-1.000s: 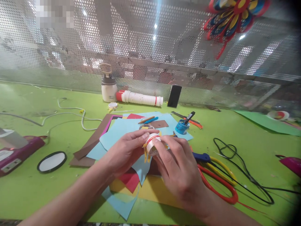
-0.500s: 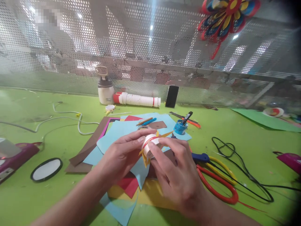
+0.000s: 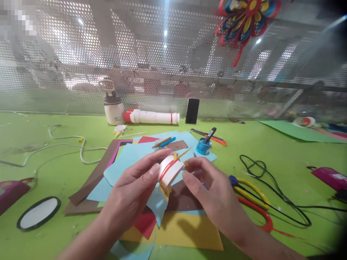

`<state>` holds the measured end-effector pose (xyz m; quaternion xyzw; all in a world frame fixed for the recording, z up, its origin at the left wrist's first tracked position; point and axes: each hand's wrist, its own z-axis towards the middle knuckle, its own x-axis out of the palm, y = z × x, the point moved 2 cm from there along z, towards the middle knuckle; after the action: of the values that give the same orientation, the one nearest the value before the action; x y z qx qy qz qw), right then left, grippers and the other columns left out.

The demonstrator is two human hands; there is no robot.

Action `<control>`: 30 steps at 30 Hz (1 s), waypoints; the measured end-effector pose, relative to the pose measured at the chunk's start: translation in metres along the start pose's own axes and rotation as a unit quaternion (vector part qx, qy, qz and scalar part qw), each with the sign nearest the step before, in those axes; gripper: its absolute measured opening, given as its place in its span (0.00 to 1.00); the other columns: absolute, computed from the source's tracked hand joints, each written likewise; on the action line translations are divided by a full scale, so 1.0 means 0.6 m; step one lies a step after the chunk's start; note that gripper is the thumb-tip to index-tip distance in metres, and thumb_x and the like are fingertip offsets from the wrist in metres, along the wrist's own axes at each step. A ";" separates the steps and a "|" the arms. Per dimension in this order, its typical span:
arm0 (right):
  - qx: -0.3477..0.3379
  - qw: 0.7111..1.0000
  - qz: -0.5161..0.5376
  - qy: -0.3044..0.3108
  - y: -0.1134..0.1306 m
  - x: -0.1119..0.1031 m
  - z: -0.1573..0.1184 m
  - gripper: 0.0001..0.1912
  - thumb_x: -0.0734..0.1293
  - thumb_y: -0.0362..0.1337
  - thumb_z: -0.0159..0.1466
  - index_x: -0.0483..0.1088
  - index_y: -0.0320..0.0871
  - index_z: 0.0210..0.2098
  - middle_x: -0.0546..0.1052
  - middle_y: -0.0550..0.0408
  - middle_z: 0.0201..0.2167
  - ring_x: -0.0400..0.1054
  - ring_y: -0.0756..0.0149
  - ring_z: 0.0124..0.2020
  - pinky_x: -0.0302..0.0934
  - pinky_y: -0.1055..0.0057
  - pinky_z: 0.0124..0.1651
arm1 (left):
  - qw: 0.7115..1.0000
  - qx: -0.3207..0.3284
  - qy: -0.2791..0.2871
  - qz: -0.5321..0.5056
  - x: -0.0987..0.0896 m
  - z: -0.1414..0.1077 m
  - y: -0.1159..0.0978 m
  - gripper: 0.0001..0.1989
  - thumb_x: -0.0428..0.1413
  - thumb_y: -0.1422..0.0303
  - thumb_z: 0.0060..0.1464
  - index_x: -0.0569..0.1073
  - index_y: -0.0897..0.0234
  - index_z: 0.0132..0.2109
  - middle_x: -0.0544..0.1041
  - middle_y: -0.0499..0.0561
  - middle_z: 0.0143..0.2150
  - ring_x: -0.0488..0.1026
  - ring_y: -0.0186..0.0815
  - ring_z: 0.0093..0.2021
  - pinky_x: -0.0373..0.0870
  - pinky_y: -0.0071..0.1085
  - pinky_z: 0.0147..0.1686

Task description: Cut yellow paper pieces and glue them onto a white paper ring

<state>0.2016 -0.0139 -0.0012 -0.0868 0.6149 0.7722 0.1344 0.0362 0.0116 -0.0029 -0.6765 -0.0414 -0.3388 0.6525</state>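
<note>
My left hand [image 3: 135,184] is closed around a short white cylinder [image 3: 171,172], thumb and fingers against its left end. A thin red strip [image 3: 168,169] runs round the cylinder's wall, and yellow pieces [image 3: 165,193] stick out at its lower and upper edges. At the cylinder's right rim is my right hand [image 3: 210,191]. Its thumb and index finger are apart, their tips close to the rim and a small yellow bit; whether they touch is hard to tell. Below both hands lie sheets of light blue paper [image 3: 124,159], brown paper [image 3: 184,196] and yellow paper [image 3: 195,234].
Large scissors [image 3: 267,216] with red and yellow handles and a black cable [image 3: 279,184] lie at right. A blue jar [image 3: 203,146] holds a black-handled tool. Behind are a spray bottle [image 3: 114,110], a white tube [image 3: 151,117] and a phone [image 3: 192,111]. A black-rimmed oval [image 3: 39,213] lies at left.
My right fingers have come off the red strip and moved a little right, to the rim. The cylinder is tilted differently in my left hand. The whole view has shifted slightly.
</note>
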 end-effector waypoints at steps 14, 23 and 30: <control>0.070 0.956 0.271 0.090 0.006 0.026 0.001 0.23 0.70 0.42 0.58 0.65 0.41 0.50 0.76 0.47 0.44 0.72 0.61 0.45 0.68 0.62 0.46 | 0.987 0.055 -0.002 0.152 -0.003 -0.003 0.010 0.18 0.55 0.65 0.59 0.72 0.49 0.56 0.72 0.47 0.59 0.63 0.46 0.62 0.55 0.42 0.62; 0.068 0.969 0.216 0.093 0.000 0.025 0.006 0.17 0.69 0.38 0.58 0.65 0.44 0.46 0.77 0.52 0.38 0.74 0.62 0.42 0.69 0.63 0.46 | 0.975 -0.002 0.027 0.220 -0.014 0.007 0.000 0.18 0.54 0.62 0.60 0.73 0.54 0.56 0.71 0.49 0.60 0.61 0.47 0.63 0.57 0.39 0.60; 0.053 0.980 0.158 0.111 0.000 0.016 0.009 0.15 0.68 0.37 0.60 0.67 0.44 0.46 0.78 0.52 0.38 0.73 0.63 0.39 0.69 0.62 0.43 | 0.972 -0.020 0.078 0.220 -0.013 0.013 -0.003 0.20 0.56 0.65 0.58 0.71 0.57 0.57 0.77 0.54 0.52 0.71 0.45 0.54 0.67 0.38 0.51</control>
<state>0.1929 -0.0077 -0.0028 -0.0667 0.6724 0.7352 -0.0536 0.0326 0.0220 -0.0049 -0.6534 0.1665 -0.2394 0.6986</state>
